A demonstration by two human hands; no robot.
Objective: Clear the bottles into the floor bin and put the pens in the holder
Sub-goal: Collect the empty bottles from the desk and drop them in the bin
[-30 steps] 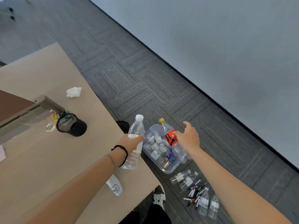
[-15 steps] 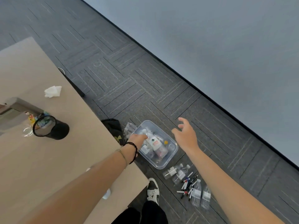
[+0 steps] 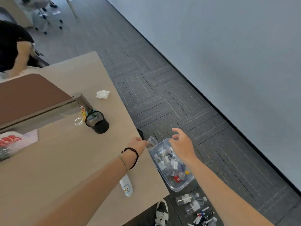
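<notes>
Our left hand (image 3: 137, 145) sits at the table's (image 3: 65, 160) right edge, just past it, fingers curled. Something clear and crumpled (image 3: 152, 141) is at the fingertips; we can't tell if it's pinched or just lying on the floor behind them. Black band and a thin bracelet on that wrist.

Our right hand (image 3: 182, 145) hovers over the far end of the bin (image 3: 179, 187), fingers spread and relaxed, holding nothing.

Bin is clear plastic, on the floor (image 3: 162, 98) just beside the table's right edge, near its near-right corner. It holds a pile of bottles (image 3: 169, 162): clear ones, white caps, one yellow cap, one red label.

More bottles (image 3: 189, 201) lie on the floor past the bin's near end, with a heap of pens (image 3: 202, 216) just beyond them at the frame bottom. A black-and-white shoe (image 3: 161, 212) shows under the table's near edge.

On the table: black mesh holder (image 3: 96, 122) upright, mid-right, well apart from both hands. Contents too small to read. A small colourful item stands just beside it on the far side. A white tissue (image 3: 102, 94) lies near the far right edge. A white tube with a handwritten label (image 3: 126, 186) lies near the near-right corner, partly under our left forearm. A brown divider (image 3: 32, 93) runs along the left, and a bag with red print (image 3: 13, 141) sits at the left edge.
</notes>
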